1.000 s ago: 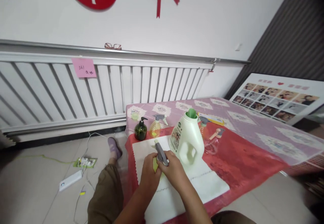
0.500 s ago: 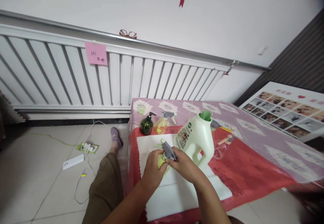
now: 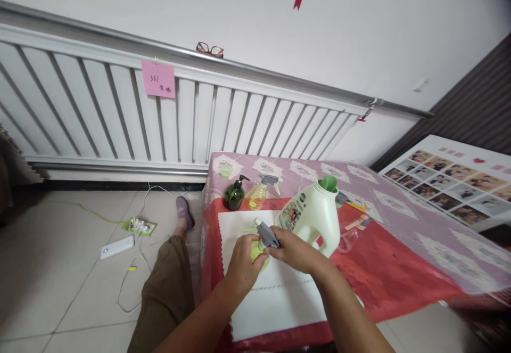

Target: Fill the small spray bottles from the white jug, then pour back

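— Anything readable from here?
— The pink sticky note [image 3: 158, 79] on the radiator [image 3: 99, 113] reads "361"; the scribble beneath it is unclear.
— And the white jug's label [image 3: 293, 213]?
— Too small to read.

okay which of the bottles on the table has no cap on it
The big white jug, just past the right hand. Its green spout stands open, while the dark green pump bottle and yellow spray bottle have tops.

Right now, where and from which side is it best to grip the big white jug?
Probably grip the white jug by its moulded handle, low on the side toward the camera, coming from the near right. It stands upright, and both hands with the spray bottle crowd its left.
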Tool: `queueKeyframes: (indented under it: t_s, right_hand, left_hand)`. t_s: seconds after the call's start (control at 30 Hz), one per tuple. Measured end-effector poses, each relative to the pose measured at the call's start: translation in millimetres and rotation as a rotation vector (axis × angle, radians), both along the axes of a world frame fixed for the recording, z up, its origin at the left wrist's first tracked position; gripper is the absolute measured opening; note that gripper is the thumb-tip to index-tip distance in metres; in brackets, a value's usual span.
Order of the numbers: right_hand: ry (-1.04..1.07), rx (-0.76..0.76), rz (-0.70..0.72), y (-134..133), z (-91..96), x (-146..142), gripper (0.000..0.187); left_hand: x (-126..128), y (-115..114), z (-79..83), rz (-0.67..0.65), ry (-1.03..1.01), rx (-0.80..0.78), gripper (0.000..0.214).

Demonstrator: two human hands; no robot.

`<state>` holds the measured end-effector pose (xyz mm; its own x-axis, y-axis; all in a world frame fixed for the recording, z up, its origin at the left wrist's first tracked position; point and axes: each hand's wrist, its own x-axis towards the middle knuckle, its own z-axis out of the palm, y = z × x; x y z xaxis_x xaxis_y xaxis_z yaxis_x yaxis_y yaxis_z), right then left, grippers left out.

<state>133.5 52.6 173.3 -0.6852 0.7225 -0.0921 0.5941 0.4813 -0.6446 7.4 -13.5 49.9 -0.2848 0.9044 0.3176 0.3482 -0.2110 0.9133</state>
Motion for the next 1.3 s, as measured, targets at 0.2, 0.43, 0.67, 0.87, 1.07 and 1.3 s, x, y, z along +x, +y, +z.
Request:
queueKeyframes:
  t_s: [0.2, 0.43, 0.67, 0.87, 1.07, 1.3]
  right_hand:
    - [0.008, 0.052, -0.042, -3.7, -2.1, -2.7, 0.007]
    - [0.044, 0.102, -0.131, -13.1, -17.3, -5.3, 0.007]
    - [0.195, 0.153, -0.216, -24.4, -38.3, -4.9, 0.010]
    - [0.252, 0.143, -0.203, -25.0, -41.6, -1.3, 0.010]
    - [0.304, 0.035, -0.139, -18.0, -41.3, 4.3, 0.016]
    - [0.326, 0.049, -0.187, -20.1, -47.6, 2.4, 0.017]
  left_hand:
    - [-0.9, 0.3, -2.7, -0.001, 0.019, 0.033, 0.032]
    - [1.0, -0.3, -2.8, 0.012, 0.038, 0.061, 0.042]
    - [2.2, -2.0, -2.3, 0.013, 0.086, 0.095, 0.043]
    - [1.1, -1.9, -2.4, 0.004, 0.096, 0.091, 0.039]
    - [0.9, -3.1, -1.7, -0.002, 0.083, 0.103, 0.039]
    - [1.2, -2.4, -2.3, 0.005, 0.058, 0.090, 0.040]
